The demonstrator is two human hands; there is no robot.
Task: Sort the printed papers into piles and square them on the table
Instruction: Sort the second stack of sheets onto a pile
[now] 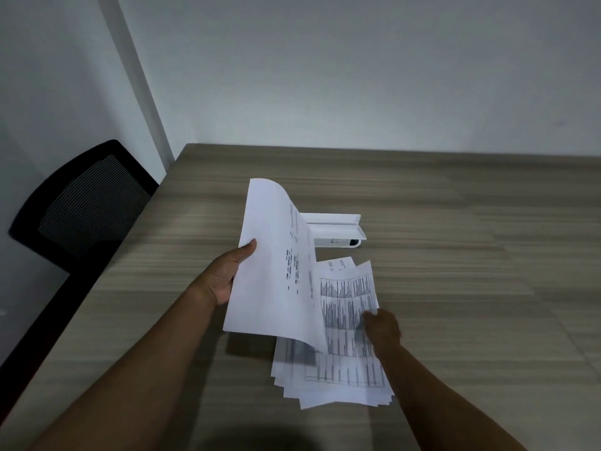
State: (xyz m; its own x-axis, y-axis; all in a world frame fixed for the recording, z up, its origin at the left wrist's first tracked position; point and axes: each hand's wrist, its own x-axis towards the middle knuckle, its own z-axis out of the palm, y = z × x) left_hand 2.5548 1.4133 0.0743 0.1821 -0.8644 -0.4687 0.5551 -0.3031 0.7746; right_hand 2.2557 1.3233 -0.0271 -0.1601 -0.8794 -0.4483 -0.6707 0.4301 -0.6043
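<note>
Several papers (341,382) lie fanned on the bench (471,255), light, floppy, likely slippery. Left hand (224,278) pinches one lifted sheet (273,255) by its edge; right hand (383,332) grips their side with curled fingers (369,318). Edges suit holding.

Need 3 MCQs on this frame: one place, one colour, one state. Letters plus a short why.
1. Where is the white device?
A) on the table, beyond the pile of papers
B) on top of the pile
C) on the floor

2. What colour is the chair?
A) red
B) black
C) white

3. The sheet in the left hand grip is:
A) flat on the table
B) lifted and curling
C) crumpled into a ball

Answers:
1 A, it sits on the wood behind the fanned pile.
2 B, its frame and mesh back are black.
3 B, the thumb pinches its edge and its top bends over.
</note>
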